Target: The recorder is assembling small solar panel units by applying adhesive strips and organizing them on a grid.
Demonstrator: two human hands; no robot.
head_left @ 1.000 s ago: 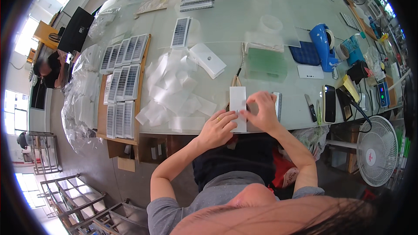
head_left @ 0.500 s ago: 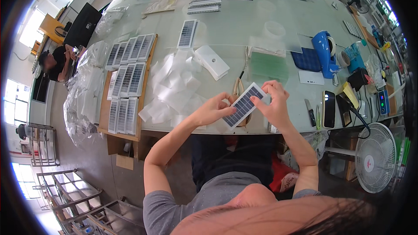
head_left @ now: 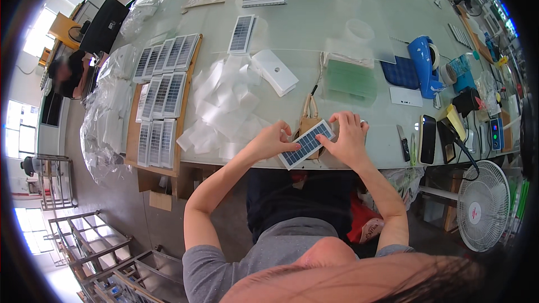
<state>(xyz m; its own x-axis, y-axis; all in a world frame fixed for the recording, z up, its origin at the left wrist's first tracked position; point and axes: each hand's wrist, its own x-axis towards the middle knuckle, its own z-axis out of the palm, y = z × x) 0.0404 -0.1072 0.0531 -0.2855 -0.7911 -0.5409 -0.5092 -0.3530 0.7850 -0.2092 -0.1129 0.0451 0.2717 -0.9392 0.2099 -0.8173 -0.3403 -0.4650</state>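
A small solar panel [head_left: 307, 144] with a white frame is held tilted at the table's front edge, its dark cells facing up. My left hand [head_left: 275, 139] grips its left part, thumb on the face. On the upper right end, my right hand [head_left: 348, 137] presses its thumb near the edge, fingers curled behind. Partly hidden beneath the panel is a brown tool [head_left: 310, 120] with beige handles. Loose white film strips [head_left: 222, 106] lie heaped left of my hands, beside a stack of white plates [head_left: 275, 73]. Another solar panel [head_left: 241, 33] rests farther back.
A wooden board [head_left: 187, 87] at the left carries rows of solar panels. Green sheets [head_left: 351, 80] lie beyond my right hand. To the right are a blue tape dispenser [head_left: 422, 67], a phone [head_left: 427, 140], a knife [head_left: 403, 143] and a white fan [head_left: 480, 206] beside the table.
The solar panel has come down and slightly left, turning to a flatter slant. Both hands moved with it and still hold it. The whole view has shifted slightly.
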